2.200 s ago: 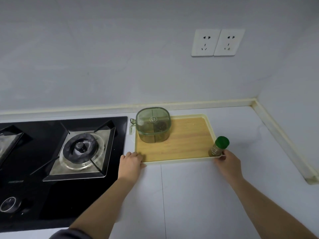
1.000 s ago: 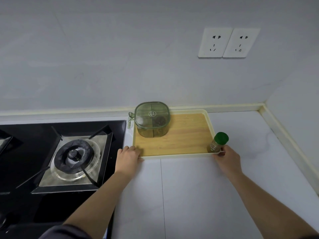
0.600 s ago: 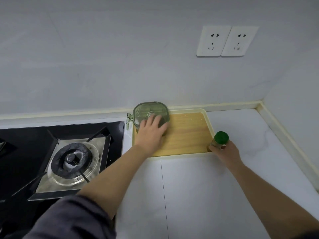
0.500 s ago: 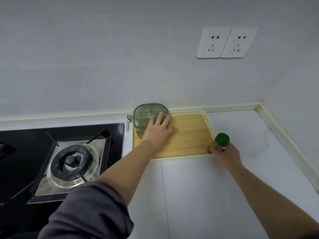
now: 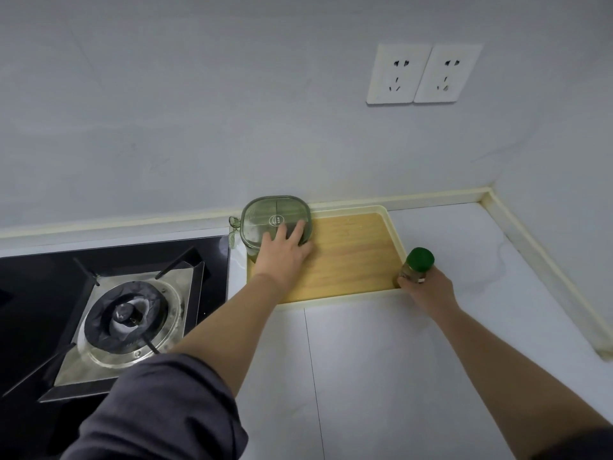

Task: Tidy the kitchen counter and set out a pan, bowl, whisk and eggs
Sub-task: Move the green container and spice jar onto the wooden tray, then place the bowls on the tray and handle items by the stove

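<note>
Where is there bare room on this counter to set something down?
Free: the white counter in front and right of the wooden cream-rimmed tray; also the tray's middle. Crowded: its back-left corner, left hand on the green lidded container, and front-right, right hand holding the green-capped jar.

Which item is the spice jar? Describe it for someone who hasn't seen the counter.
Below the two wall sockets, a wood-bottomed tray sits at the back of the counter. At its near right corner the right hand grips a small upright spice jar. Unlike the squat square green box at far left, it is slim, round, with a bright green cap.
</note>
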